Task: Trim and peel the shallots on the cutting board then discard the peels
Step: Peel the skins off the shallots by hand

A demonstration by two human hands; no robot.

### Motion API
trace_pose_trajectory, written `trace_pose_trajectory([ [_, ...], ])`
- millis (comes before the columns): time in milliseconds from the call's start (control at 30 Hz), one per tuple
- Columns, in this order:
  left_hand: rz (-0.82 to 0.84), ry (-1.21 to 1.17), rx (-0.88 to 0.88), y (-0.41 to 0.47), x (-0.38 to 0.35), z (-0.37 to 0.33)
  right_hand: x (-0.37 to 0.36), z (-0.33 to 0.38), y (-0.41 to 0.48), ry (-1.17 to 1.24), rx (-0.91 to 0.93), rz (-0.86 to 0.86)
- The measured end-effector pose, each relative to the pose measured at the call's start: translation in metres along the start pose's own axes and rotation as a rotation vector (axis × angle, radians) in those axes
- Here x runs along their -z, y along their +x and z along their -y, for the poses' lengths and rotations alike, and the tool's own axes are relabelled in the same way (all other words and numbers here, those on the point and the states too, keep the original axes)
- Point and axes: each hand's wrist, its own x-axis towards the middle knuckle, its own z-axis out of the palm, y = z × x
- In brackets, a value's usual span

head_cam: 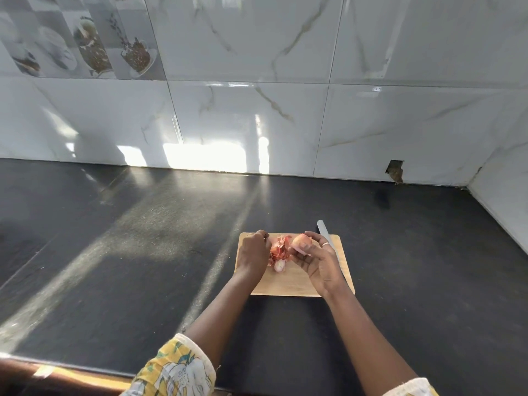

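Note:
A small wooden cutting board (297, 284) lies on the dark countertop. My right hand (317, 258) holds a pale pink shallot (300, 241) above the board's far part, thumb on its near side. My left hand (253, 252) rests knuckles up over the board's left part, fingers curled beside a pile of reddish peels (279, 248); whether it grips any peel is hidden. A peeled shallot (280, 265) lies on the board just below the pile. A knife (328, 238) lies along the board's right side, its blade tip pointing past the far edge.
The black countertop (143, 252) spreads wide to the left and back, streaked with sunlight. A white marble-tiled wall (257, 110) rises behind it and turns a corner at the right. A brown counter edge runs along the bottom left.

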Motion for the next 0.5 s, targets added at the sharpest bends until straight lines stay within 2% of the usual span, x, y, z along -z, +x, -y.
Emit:
trace_pose_trajectory([
  [67, 0.028, 0.122, -0.074, 0.001, -0.002, 0.005, 0.001, 0.0, -0.001, 0.032, -0.014, -0.006],
  [133, 0.055, 0.09, -0.099, 0.0, -0.001, 0.006, 0.001, -0.001, -0.002, 0.084, -0.02, -0.005],
  [200, 0.053, -0.074, -0.06, -0.005, 0.003, 0.0, 0.002, -0.001, -0.002, 0.121, -0.029, -0.001],
  [333, 0.12, -0.568, 0.136, -0.014, 0.005, -0.007, 0.0, 0.0, -0.003, 0.134, -0.057, 0.021],
  [500, 0.218, -0.541, 0.02, -0.019, 0.0, -0.007, -0.006, 0.0, -0.002, 0.125, -0.046, 0.078],
])
